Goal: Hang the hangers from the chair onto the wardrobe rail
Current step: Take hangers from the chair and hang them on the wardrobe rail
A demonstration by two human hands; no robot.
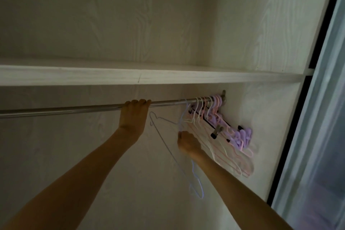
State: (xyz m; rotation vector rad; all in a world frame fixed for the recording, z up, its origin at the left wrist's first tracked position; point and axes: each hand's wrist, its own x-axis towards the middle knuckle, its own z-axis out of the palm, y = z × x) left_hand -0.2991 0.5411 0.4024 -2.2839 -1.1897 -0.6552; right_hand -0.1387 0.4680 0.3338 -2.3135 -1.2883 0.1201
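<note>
Left hand [133, 115] grips rail [74, 109] | right hand [187, 144] pinches wire hanger [168, 147], hook just below rail

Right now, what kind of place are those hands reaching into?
Most likely the inside of a wardrobe. A metal rail runs under a white shelf, and hangers bunch at its right end. The left hand grips the rail.
</note>
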